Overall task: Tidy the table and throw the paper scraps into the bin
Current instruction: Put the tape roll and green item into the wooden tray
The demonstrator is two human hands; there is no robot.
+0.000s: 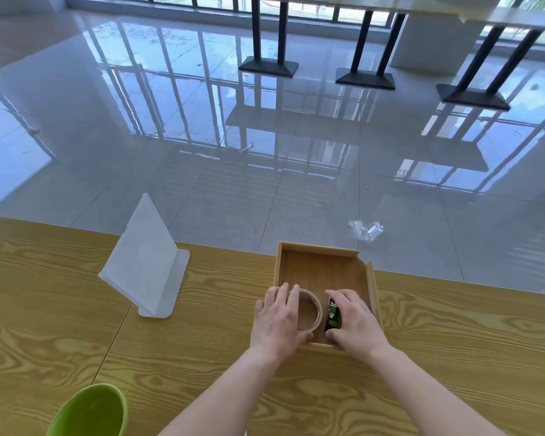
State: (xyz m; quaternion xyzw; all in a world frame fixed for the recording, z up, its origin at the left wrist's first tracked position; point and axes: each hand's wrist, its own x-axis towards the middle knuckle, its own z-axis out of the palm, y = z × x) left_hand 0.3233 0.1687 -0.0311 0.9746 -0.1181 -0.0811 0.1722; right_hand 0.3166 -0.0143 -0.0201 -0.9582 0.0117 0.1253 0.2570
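Already both hands (277, 319) reached into wooden tray (373, 280) on counter (202, 357). Left fingers (291, 298) curled on tape roll (310, 309); right hand (353, 319) clamped small green-black item (332, 314). No paper scraps visible; green bin (92, 410) near-left. Risk: roll catching tray wall, item slipping.

The bottom edge is cutting off the green bin (90, 412), leaving only its rim and part of its inside showing. The left hand (277, 320) is covering the near side of the tape roll (309, 311). The right hand (354, 322) is hiding most of a small dark-green item (332, 314), too small to identify
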